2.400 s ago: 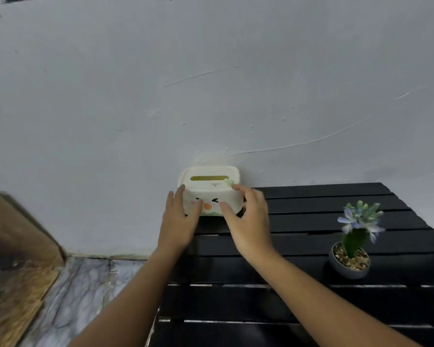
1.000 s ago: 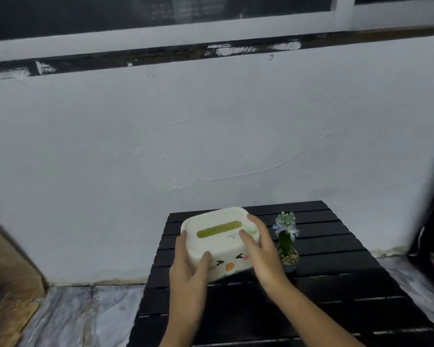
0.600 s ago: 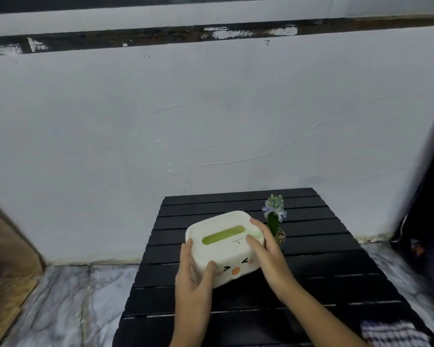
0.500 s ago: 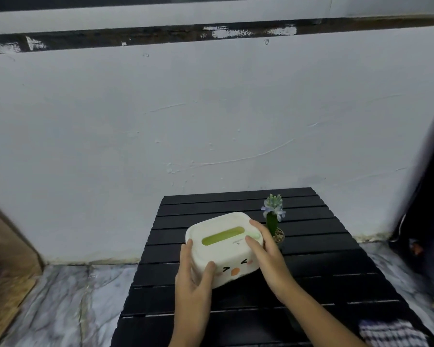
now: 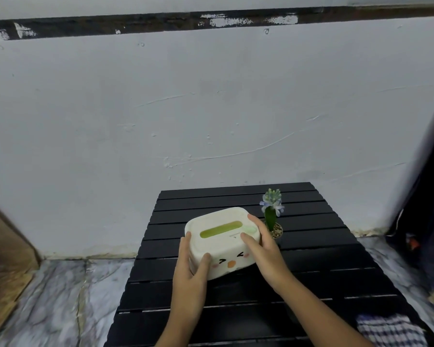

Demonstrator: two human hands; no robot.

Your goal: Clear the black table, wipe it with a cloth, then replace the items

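Lifted from the table's far left corner, the tissue box [image 5: 222, 242] is held by both hands, left hand [image 5: 189, 267] and right hand [image 5: 262, 249], over the black table [image 5: 311, 259]; clearing seems underway. The potted plant [image 5: 272, 216] at two o'clock must be avoided.

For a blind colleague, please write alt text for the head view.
Two hands, left hand and right hand, hold a white tissue box over a black table. A small potted plant stands behind the box, by the right hand, and a checked cloth lies on the near right corner.
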